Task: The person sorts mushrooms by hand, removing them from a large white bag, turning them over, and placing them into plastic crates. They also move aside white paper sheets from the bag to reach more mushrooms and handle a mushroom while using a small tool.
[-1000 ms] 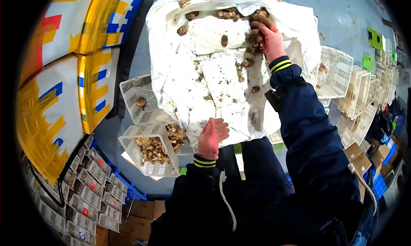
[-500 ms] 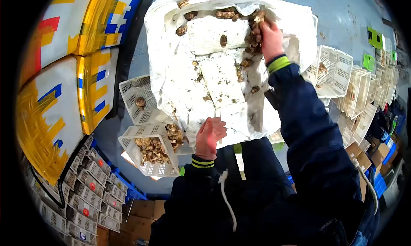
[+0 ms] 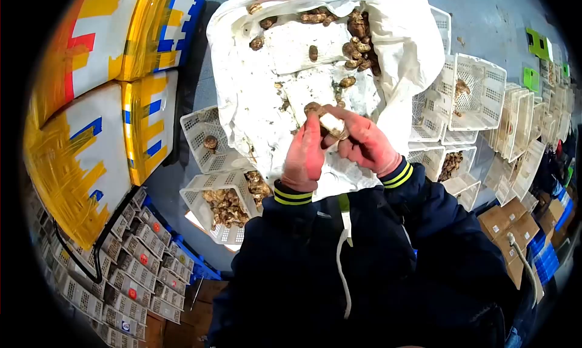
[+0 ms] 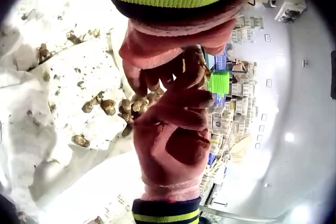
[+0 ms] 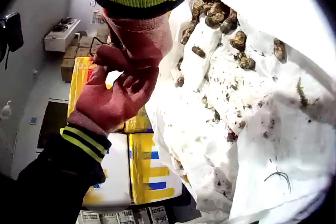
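Note:
A mushroom (image 3: 332, 125) with a brown cap and a pale, thick stem is between my two hands, over the near part of a white-lined box (image 3: 242, 99). My left hand (image 3: 303, 157), in a pink glove, grips it at the cap side with thumb and fingers. From the right, my gloved right hand (image 3: 373, 145) pinches its stem end. Both wrist views show the hands close together, with the mushroom mostly hidden by fingers. More brown mushrooms (image 3: 359, 45) lie heaped at the box's far right corner, others scattered on the lining.
At the left, a white basket (image 3: 197, 196) holds many mushrooms; another basket (image 3: 194, 130) behind it holds one. More white baskets (image 3: 485, 99) stand on the right. Taped foam boxes (image 3: 145, 127) are stacked at the far left, above rows of small baskets (image 3: 136, 269).
My right hand has come back from the far right corner with a mushroom from the heap. My left hand has risen to meet it, and both now hold the mushroom.

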Motion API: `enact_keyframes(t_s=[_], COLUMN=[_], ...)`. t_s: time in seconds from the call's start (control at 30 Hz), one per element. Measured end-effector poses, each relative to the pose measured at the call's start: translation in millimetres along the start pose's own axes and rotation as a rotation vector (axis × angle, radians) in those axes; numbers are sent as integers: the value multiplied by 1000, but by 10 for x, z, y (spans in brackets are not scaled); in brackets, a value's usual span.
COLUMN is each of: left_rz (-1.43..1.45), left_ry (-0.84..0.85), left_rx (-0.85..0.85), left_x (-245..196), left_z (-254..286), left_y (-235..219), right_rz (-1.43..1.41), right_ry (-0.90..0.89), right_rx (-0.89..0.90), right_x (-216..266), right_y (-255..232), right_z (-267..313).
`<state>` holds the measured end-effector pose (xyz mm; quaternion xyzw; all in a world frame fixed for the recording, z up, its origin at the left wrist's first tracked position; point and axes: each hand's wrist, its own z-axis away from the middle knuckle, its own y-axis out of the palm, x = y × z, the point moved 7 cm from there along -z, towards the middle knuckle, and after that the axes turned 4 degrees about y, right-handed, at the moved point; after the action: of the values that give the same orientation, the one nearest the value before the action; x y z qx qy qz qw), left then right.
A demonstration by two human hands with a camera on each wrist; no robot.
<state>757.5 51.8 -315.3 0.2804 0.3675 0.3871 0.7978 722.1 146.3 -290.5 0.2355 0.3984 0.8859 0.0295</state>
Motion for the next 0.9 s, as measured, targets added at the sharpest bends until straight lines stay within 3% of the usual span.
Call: enact_keyframes(t_s=[0.03, 0.07, 0.13, 0.17, 0.23, 0.27, 0.4, 0.43, 0.5, 0.57, 0.6, 0.63, 0.7, 0.73, 0.77, 0.87, 0.9], left_rz=[-10, -38, 76, 194, 11, 44, 47, 5, -35, 37, -23, -457, -98, -143, -192, -249, -295], left_ry=[-56, 4, 61, 119, 160, 148, 192, 115, 74, 90, 98, 217, 41, 23, 10, 37, 57], left_rx=[35, -118, -71, -26, -214, -207, -253, -339, -239, -332, -323, -253, -257, -281, -308, -246, -198], left_x=[-45, -75, 7, 14, 124, 175, 329, 418, 467, 519, 560, 498, 642, 692, 735, 872, 919], left_z=[-18, 61, 63, 60, 106, 122, 134, 154, 148, 184, 173, 181, 178, 165, 156, 92, 62], left_y=[109, 153, 98, 114, -20, 43, 142, 55, 106, 124, 91, 210, 282, 317, 351, 517, 571], right_rz=[-23, 117, 389, 414, 666, 762, 931, 864, 869, 851, 779, 668, 624, 706, 614, 805, 792], right_ry=[88, 57, 64, -24, -90, -163, -104, -66, -55, -101, -41, -69, -17, 4, 48, -401, -411], right_rx=[10, -52, -226, -228, -282, -271, -467, -477, -522, -506, -495, -481, -447, -456, -419, -506, -518], right_x=[-23, 41, 82, 101, 134, 100, 128, 66, 21, 33, -35, -77, -69, -11, -42, 68, 36], right_y=[41, 69, -34, -31, 7, 11, -10, -110, -239, -334, -415, -481, -592, -629, -678, -727, -794], right_z=[47, 96, 183, 188, 284, 290, 358, 375, 463, 604, 652, 683, 836, 914, 973, 1158, 1207])
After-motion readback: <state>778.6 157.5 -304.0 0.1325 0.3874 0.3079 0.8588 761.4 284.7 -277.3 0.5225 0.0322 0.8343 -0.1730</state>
